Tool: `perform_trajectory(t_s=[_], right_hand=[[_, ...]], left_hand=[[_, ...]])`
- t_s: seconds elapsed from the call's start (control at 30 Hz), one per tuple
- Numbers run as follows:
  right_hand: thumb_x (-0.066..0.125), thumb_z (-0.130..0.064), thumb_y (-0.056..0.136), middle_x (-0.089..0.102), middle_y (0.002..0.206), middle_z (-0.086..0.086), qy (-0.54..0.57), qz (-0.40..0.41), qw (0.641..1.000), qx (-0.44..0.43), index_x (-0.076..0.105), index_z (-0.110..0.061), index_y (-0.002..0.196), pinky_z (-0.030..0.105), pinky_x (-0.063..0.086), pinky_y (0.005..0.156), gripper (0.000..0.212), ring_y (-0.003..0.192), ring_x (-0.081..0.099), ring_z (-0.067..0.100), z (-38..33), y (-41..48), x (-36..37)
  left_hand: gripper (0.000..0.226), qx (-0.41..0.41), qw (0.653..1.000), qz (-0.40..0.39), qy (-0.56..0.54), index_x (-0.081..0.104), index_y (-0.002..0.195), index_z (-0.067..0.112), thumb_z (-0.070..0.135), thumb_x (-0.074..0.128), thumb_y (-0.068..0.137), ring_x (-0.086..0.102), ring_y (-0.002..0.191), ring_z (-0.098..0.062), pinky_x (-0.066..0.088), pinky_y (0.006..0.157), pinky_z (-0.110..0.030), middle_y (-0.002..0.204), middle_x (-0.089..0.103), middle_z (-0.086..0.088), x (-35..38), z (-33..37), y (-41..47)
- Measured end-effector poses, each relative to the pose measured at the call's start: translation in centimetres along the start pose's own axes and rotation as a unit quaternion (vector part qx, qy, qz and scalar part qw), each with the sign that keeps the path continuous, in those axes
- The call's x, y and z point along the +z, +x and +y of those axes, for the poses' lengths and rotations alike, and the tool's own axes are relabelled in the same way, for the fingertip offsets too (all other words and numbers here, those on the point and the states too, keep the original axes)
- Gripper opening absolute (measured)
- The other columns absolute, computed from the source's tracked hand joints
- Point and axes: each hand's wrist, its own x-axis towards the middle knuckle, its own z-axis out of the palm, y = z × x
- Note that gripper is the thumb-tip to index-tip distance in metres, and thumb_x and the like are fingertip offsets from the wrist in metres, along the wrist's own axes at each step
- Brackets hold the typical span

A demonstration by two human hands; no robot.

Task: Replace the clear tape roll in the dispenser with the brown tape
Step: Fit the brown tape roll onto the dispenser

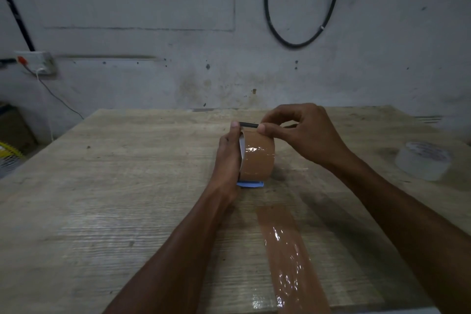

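Observation:
The brown tape roll [258,159] stands on edge in the middle of the wooden table [114,186], mounted in the dispenser, whose blue part [251,184] shows under it. My left hand [228,158] grips the roll and dispenser from the left side. My right hand [298,130] pinches the dispenser's black bar [248,124] at the top of the roll, thumb and fingers closed on it. The clear tape roll [424,159] lies flat near the table's right edge, away from both hands.
A strip of brown tape [288,255] is stuck to the table from near the dispenser down to the front edge. A grey wall with a hanging black cable [300,44] stands behind. A socket with a wire [38,62] is at the left.

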Motion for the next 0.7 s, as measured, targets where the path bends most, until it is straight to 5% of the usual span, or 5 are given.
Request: perform_trajectory(t_s=[0.17, 0.43, 0.57, 0.7], right_hand=[[0.077, -0.033, 0.082, 0.075, 0.088, -0.01, -0.013, 0.003, 1.0, 0.0, 0.077, -0.021, 0.092, 0.029, 0.06, 0.077, 0.016, 0.084, 0.07, 0.0, 0.0, 0.0, 0.0], [0.072, -0.035, 0.086, 0.067, 0.079, -0.023, -0.047, 0.017, 0.999, -0.006, 0.075, -0.027, 0.091, 0.007, 0.049, 0.07, 0.01, 0.082, 0.065, -0.01, 0.4, 0.2, 0.2], [0.065, -0.031, 0.093, 0.069, 0.084, -0.018, -0.022, 0.034, 0.999, 0.016, 0.074, -0.023, 0.095, 0.018, 0.056, 0.071, 0.013, 0.078, 0.066, -0.006, 0.8, -0.3, -0.1], [0.061, -0.014, 0.095, 0.073, 0.105, -0.006, 0.104, -0.007, 0.993, 0.051, 0.071, -0.018, 0.108, 0.033, 0.06, 0.081, 0.017, 0.096, 0.068, 0.009, 0.8, -1.9, -0.9]], left_hand=[[0.051, -0.009, 1.0, 0.008, 0.004, 0.066, 0.109, 0.019, 0.061, 0.04, 0.096, 0.074, 0.078, -0.027, 0.057, 0.075, -0.046, 0.095, 0.075, -0.014, 0.0, -0.2, 0.3], [0.045, -0.007, 1.0, 0.007, -0.002, 0.071, 0.095, 0.028, 0.06, 0.04, 0.096, 0.073, 0.076, -0.026, 0.056, 0.081, -0.051, 0.088, 0.076, -0.01, -0.1, -0.4, 0.4], [0.067, -0.027, 0.999, -0.012, -0.035, 0.071, 0.11, 0.016, 0.072, 0.048, 0.082, 0.069, 0.082, -0.032, 0.056, 0.076, -0.047, 0.096, 0.073, -0.015, -0.3, -0.5, 0.4], [0.088, -0.052, 0.996, -0.036, -0.068, 0.063, 0.125, 0.013, 0.078, 0.057, 0.067, 0.07, 0.081, -0.032, 0.058, 0.063, -0.038, 0.103, 0.073, -0.019, -0.3, -0.2, 0.2]])
